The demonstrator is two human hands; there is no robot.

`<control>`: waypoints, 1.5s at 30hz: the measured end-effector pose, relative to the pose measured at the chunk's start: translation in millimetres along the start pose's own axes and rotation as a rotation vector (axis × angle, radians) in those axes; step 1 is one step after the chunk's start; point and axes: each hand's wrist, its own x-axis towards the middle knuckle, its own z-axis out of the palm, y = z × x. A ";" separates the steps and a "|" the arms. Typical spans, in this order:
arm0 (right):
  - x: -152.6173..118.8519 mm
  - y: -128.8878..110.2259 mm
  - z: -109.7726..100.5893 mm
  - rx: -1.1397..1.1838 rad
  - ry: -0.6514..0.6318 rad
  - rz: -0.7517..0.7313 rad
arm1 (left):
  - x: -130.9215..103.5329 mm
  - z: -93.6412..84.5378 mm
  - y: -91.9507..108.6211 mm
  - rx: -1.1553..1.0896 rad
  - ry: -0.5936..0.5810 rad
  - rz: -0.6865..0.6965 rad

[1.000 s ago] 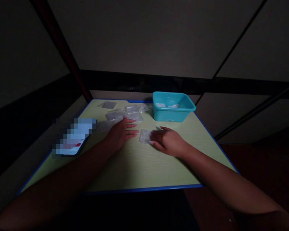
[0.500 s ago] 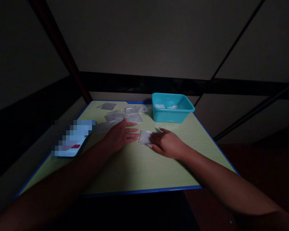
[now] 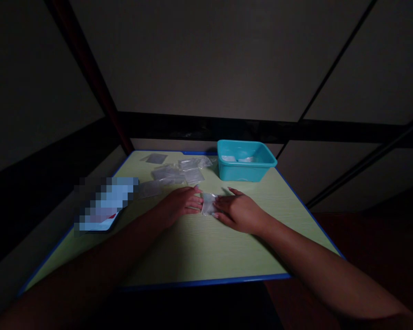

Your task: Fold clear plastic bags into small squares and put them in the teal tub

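Note:
A small, square, clear plastic packet (image 3: 208, 204) lies flat on the table between my hands. My right hand (image 3: 240, 211) rests over its right side, fingers laid flat on it and the thumb at its near corner; that side of the packet is partly covered. From the left, my left hand (image 3: 183, 204) reaches to the packet's left edge, fingers stretched out and fingertips at the edge. Behind my left hand several similar clear packets (image 3: 194, 176) lie in a loose, overlapping spread.
A turquoise plastic basket (image 3: 242, 173) with some whitish pieces inside stands at the back right of the table (image 3: 206, 256). On the left lies a device with a lit, blurred screen (image 3: 112, 204). Another flat packet (image 3: 157, 158) is near the back left edge. A wall rises behind.
My left hand has come nearer and its fingertips have moved right to the packet's left edge. My right hand stays on the packet. The view has tilted slightly upward.

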 end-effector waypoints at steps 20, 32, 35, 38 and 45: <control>2.4 0.3 0.5 0.060 0.068 0.056 | 13.7 23.2 -15.1 0.274 0.196 0.251; 18.6 24.5 43.4 1.131 0.460 0.415 | 7.7 18.0 -13.6 0.226 0.104 0.343; 21.0 22.0 41.4 1.505 0.422 0.500 | 6.1 18.4 -13.8 0.235 0.068 0.375; 19.8 19.3 34.0 1.750 0.346 0.506 | 5.3 18.7 -13.9 0.230 0.047 0.389; 17.4 15.4 24.6 1.834 0.246 0.447 | 5.2 15.7 -14.3 0.187 0.058 0.432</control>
